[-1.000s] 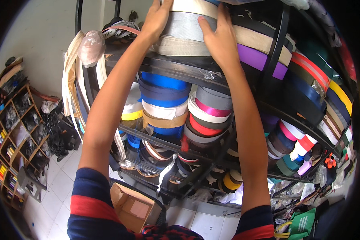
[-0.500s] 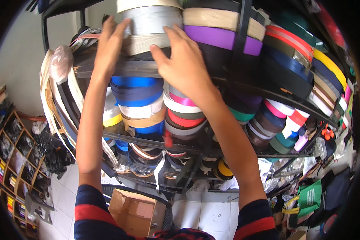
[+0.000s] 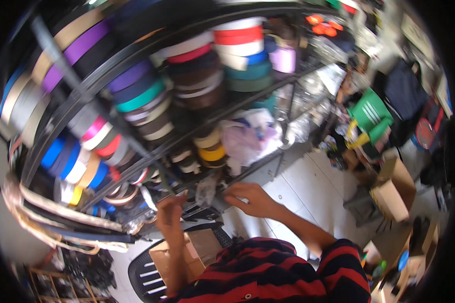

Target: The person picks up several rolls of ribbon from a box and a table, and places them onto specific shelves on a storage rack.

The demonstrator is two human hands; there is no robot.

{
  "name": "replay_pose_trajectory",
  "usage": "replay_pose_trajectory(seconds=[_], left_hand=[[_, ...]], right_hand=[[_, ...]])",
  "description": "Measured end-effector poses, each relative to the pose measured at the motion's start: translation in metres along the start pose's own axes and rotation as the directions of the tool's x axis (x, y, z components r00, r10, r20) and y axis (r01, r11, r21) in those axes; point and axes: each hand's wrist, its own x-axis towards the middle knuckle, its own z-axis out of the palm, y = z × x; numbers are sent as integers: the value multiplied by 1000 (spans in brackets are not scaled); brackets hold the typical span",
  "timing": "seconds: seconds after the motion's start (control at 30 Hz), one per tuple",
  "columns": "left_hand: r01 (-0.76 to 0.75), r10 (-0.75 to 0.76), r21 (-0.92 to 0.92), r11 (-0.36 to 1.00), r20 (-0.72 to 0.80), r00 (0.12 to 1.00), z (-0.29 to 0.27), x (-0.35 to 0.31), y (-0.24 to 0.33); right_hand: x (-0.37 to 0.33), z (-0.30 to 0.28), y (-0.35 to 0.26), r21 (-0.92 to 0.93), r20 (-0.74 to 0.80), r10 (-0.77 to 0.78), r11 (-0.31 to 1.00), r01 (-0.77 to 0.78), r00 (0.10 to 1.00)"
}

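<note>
Both hands hang in front of the lower shelves, apart from each other and somewhat blurred. My left hand (image 3: 171, 212) is raised above the cardboard box (image 3: 173, 258), fingers loosely bent, with nothing seen in it. My right hand (image 3: 253, 198) points leftward, its fingers half curled and a gap at the thumb; it appears to hold nothing. Behind the hands stands a black metal rack (image 3: 131, 146) stacked with rolls of webbing. A clear plastic bag (image 3: 206, 188) hangs at the rack's lower edge between my hands. The grey and cream rolls (image 3: 29, 113) sit at the far left.
A black chair (image 3: 139, 278) carries the cardboard box. Loose straps (image 3: 81, 230) droop off the rack's left end. At right lie a green bag (image 3: 370, 113) and another open carton (image 3: 397, 187). Pale lilac cloth (image 3: 250, 139) rests on a lower shelf. White tiles (image 3: 293, 194) cover the floor.
Both hands have come away from the grey and cream rolls on the upper shelf and dropped low before my body. The view has swung right, so the rack now sits further left.
</note>
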Motion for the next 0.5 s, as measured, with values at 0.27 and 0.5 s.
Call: replay_pose_trajectory(seconds=[0.27,0.5], left_hand=[[425,-360,55,904,635,683,193,-108,-14],[323,78,-164,932,962,263,353,-179,21]], right_hand=[[-284,-42,8,172,-360,743,647,-743,564],[-427,-111,-24,245,-808,577,514,-822,120]])
